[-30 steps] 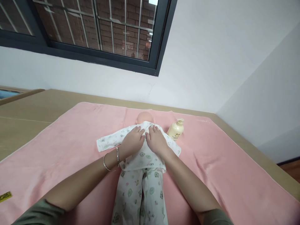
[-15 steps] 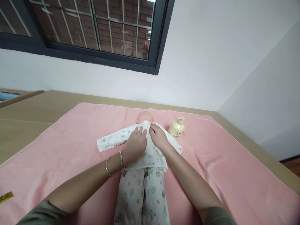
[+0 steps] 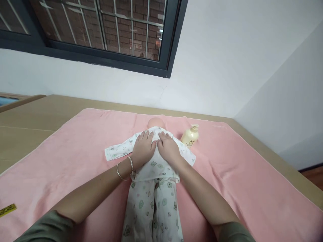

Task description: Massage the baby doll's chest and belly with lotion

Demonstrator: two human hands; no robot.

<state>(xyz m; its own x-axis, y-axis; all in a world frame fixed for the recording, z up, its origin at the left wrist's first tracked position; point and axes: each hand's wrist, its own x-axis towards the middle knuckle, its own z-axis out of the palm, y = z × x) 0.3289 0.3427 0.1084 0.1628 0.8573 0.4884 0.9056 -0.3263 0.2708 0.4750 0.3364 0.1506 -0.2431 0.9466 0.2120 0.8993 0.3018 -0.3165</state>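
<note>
A baby doll [image 3: 156,123] lies on a pink blanket [image 3: 83,161], its bare head toward the wall. It is dressed in a white printed top [image 3: 153,168] and matching trousers [image 3: 165,208]. My left hand [image 3: 143,148] rests flat on the upper left of the top, fingers pointing to the head. Beside it, my right hand [image 3: 169,148] lies flat on the upper right, thumbs close together near the middle. Neither hand grasps anything. Two thin bangles [image 3: 131,166] circle my left wrist. The doll's hands and feet are not visible.
A cream pump bottle [image 3: 190,136] stands on the blanket right of the doll. The blanket covers a wooden surface [image 3: 30,121] against a white wall [image 3: 209,67] with a dark-framed window [image 3: 166,69]. A yellow-and-black label [image 3: 7,210] lies at the lower left.
My left hand has shifted a little left and up on the top, and its fingers lie flatter. My right hand has moved slightly, with its thumb now near the left thumb.
</note>
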